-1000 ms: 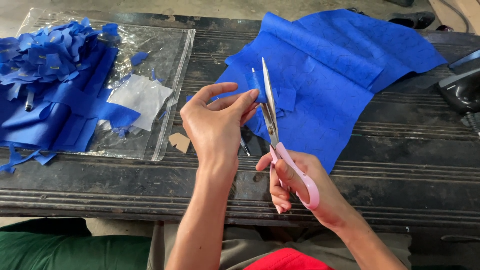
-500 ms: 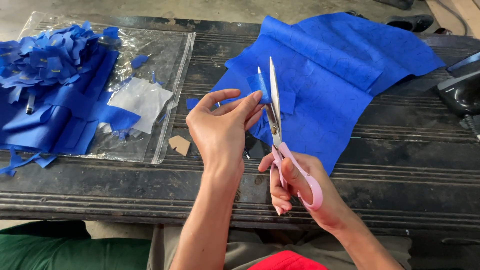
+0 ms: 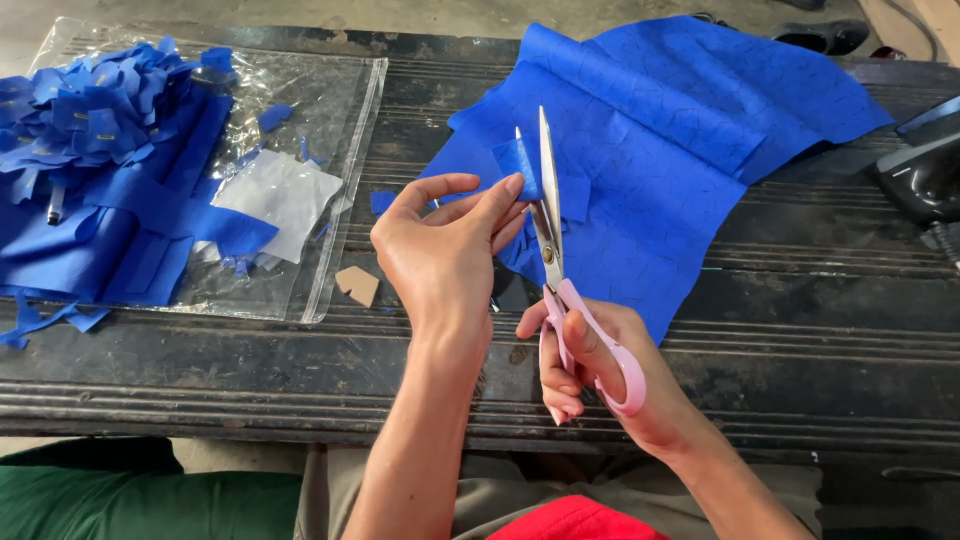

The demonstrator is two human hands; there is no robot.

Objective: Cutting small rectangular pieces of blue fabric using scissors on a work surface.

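My left hand (image 3: 445, 255) pinches a small blue fabric piece (image 3: 520, 168) between thumb and fingertips, held up above the table. My right hand (image 3: 600, 375) grips pink-handled scissors (image 3: 555, 250) with the blades pointing away from me, slightly parted around the edge of that piece. Behind them lies a large crumpled blue fabric sheet (image 3: 680, 140) spread over the dark wooden table (image 3: 800, 350).
At the left a clear plastic bag (image 3: 330, 130) carries a heap of cut blue fabric pieces (image 3: 90, 170) and a white sheet (image 3: 280, 195). A small tan cardboard shape (image 3: 358, 285) lies by the bag's edge. A black object (image 3: 925, 180) sits at the far right.
My left hand has turned and pinched the small blue piece tighter against the blades. The scissors have shifted slightly left and closed in on the piece.
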